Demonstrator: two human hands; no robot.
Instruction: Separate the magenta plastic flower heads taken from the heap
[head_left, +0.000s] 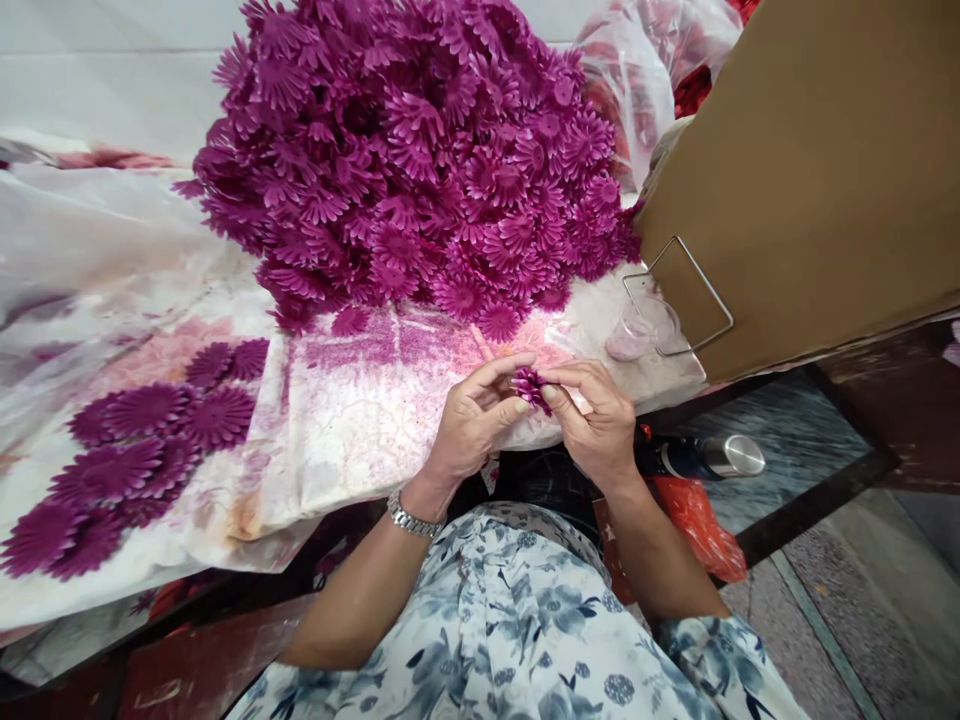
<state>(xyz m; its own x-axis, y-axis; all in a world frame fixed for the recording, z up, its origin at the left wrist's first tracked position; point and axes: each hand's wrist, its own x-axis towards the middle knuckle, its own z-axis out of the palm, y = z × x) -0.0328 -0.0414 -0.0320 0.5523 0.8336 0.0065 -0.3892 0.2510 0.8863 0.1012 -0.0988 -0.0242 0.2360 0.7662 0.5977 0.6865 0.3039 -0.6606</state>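
Observation:
Between my two hands is a small purple artificial flower [531,388], its petals bunched, held just over the table's near edge. My left hand [480,415], with a metal watch at the wrist, pinches it from the left between thumb and fingers. From the right, my right hand [596,415] grips the same flower with thumb and forefinger. Beyond my hands rises a large heap of purple flower petal pieces [420,170]. At the left lies a smaller group of flat, wider purple petal discs [142,440], overlapping each other.
A stained white cloth [360,420] covers the table. To the right stands a large cardboard box [810,180], with a bent wire frame [690,300] against it. Clear plastic bags [637,80] lie behind. Below right are a dark steel-capped bottle [705,456] and a red plastic bag [697,525].

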